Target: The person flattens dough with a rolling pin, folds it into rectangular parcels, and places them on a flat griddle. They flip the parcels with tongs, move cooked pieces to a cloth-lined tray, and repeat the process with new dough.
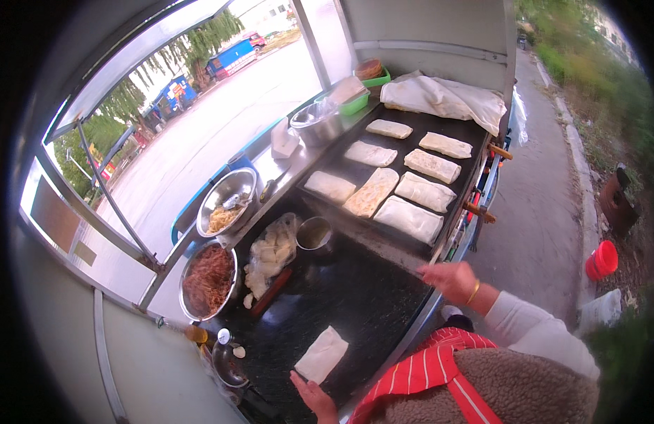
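My left hand (pixel 315 396), fingers apart, touches the near-left end of a filled, folded dough rectangle (pixel 323 355) lying flat on the dark oiled work surface (pixel 353 297). My right hand (pixel 453 281) is curled at the near corner of the griddle (pixel 372 172), closed around the end of what looks like a thin flat metal tool (pixel 412 269); most of it blends with the griddle's edge. Several flat stuffed pancakes lie on the griddle in rows, some pale, with one browned pancake (pixel 372 192) among them.
Left along the counter stand a bowl of reddish filling (pixel 208 281), a bowl of shreds (pixel 225 204), bagged dough pieces (pixel 273 249), a rolling pin (pixel 271 292) and a metal cup (pixel 314 233). White cloth (pixel 443 100) covers the griddle's far end. Wooden handles (pixel 480 213) jut out on the right.
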A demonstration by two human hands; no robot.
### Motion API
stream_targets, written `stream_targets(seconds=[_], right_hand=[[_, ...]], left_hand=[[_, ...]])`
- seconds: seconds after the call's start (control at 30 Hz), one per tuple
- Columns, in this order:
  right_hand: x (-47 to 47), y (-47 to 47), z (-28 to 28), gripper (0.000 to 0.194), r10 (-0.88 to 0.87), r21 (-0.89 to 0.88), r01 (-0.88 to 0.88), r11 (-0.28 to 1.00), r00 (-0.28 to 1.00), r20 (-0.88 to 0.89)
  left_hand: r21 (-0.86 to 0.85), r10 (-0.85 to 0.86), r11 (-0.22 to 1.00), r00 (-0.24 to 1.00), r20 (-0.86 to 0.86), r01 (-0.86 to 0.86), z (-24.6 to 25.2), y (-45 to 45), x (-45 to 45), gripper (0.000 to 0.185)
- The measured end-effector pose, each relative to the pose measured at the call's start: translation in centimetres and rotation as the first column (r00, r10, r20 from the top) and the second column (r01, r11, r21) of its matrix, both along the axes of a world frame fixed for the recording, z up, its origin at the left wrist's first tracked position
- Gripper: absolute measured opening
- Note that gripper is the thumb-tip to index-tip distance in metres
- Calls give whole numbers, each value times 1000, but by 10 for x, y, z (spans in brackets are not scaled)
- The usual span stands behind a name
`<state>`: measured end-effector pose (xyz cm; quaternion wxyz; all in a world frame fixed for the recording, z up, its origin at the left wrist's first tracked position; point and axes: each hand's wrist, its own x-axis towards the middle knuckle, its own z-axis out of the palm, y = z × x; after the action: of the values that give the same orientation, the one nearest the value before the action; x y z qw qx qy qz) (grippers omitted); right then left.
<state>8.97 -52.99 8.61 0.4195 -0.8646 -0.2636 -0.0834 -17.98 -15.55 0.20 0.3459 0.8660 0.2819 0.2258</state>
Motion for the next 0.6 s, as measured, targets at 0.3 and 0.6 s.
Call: stream_targets(seconds=[0.3, 0.6], right_hand=[[146, -171, 34, 21, -60, -305, 131, 943, 971, 231], [195, -237, -16, 58, 188, -406, -205, 891, 979, -81]], left_hand=[[-126, 456, 890, 856, 243, -438, -32, -135, 64, 47], [-35, 236, 972, 941, 241, -234, 29, -270, 178, 43]])
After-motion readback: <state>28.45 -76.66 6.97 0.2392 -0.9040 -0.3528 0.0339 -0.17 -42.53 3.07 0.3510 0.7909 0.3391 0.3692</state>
